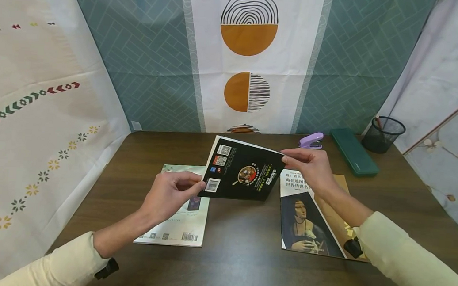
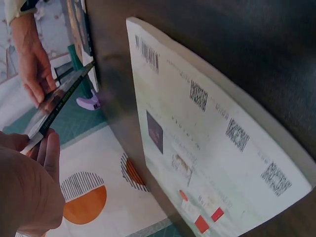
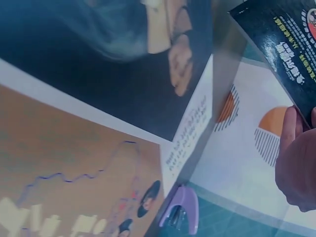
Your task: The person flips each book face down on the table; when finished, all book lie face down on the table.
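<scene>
Between both hands, above the table, a thin black book (image 1: 243,170) is held tilted, its back cover with QR codes and a barcode toward the head camera. My left hand (image 1: 171,196) pinches its lower left corner between thumb and fingers. At the upper right corner my right hand (image 1: 311,168) pinches it the same way. Below the left hand lies a pale green magazine (image 2: 212,128), back cover up, partly covered by the hand and book. Under the right forearm lies a book with a portrait of a woman (image 1: 303,223) on its cover.
Toward the back right of the brown table (image 1: 228,267) stand a purple stapler (image 1: 311,140), a green case (image 1: 354,152) and a black mesh pen holder (image 1: 383,135). A patterned cloth (image 1: 250,60) hangs behind the table, with white curtains at the sides.
</scene>
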A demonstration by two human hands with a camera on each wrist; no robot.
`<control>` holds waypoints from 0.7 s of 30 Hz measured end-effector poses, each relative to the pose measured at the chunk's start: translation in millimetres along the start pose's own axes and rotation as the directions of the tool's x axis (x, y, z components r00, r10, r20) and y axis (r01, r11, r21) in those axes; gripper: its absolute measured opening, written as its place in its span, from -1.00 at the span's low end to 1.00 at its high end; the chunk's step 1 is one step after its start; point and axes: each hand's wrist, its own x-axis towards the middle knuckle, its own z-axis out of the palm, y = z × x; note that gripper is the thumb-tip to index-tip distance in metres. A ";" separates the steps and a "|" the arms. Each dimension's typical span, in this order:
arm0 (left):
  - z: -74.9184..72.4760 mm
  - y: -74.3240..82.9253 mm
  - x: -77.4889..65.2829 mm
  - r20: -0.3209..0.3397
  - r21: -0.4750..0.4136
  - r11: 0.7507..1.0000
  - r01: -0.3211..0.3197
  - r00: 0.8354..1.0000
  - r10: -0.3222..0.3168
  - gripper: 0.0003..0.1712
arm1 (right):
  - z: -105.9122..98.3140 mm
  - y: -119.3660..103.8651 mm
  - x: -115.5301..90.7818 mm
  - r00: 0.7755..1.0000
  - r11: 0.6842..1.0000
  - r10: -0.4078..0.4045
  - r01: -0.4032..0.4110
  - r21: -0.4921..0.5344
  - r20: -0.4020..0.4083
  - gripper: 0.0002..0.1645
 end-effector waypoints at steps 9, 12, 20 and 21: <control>13.1 -8.3 -10.4 0.087 -0.087 0.990 0.114 0.991 -0.106 -0.78 | 6.1 -5.4 14.1 0.999 0.999 0.038 -0.038 0.029 0.011 -0.65; 17.9 -9.7 -13.1 0.097 -0.084 0.986 0.144 0.986 -0.136 -0.75 | 9.1 -6.0 17.7 1.000 0.999 0.024 -0.024 0.024 0.002 -0.66; 32.1 -14.4 -20.0 0.135 -0.089 0.983 0.159 0.980 -0.146 -0.68 | 18.3 -7.5 28.3 0.999 0.999 0.032 -0.032 -0.001 -0.009 -0.69; 33.9 -15.2 -20.9 0.145 -0.092 0.984 0.155 0.979 -0.140 -0.69 | 19.3 -7.3 29.6 0.999 0.999 0.036 -0.036 -0.007 -0.006 -0.68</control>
